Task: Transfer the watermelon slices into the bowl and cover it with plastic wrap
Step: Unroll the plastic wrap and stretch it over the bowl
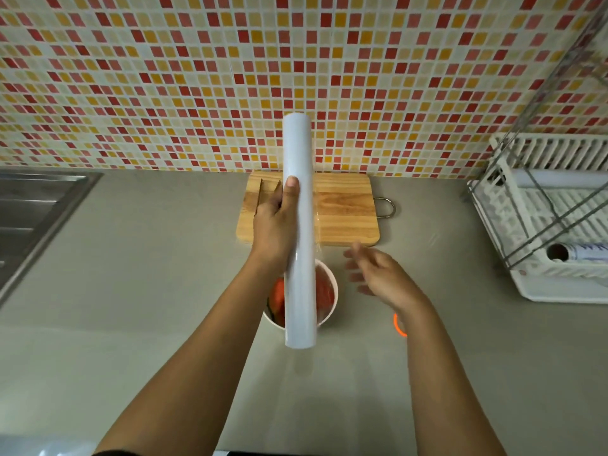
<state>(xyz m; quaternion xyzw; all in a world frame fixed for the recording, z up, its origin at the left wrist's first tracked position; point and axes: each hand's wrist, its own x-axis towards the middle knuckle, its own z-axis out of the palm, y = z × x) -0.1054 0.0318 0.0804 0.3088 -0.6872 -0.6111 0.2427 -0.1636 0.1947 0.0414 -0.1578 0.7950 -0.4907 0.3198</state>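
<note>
My left hand (274, 222) grips a long white roll of plastic wrap (298, 232), held lengthwise above the counter, thumb on top. Under the roll's near end stands a white bowl (330, 281) with red watermelon slices (324, 291) inside, partly hidden by the roll. A thin clear film shows faintly off the roll's right side. My right hand (378, 276) hovers to the right of the bowl, blurred, fingers spread and holding nothing.
A wooden cutting board (345, 209) lies behind the bowl against the tiled wall. A steel sink (36, 209) is at the left. A white dish rack (552, 218) with another roll stands at the right. An orange ring (398, 325) lies beside my right wrist.
</note>
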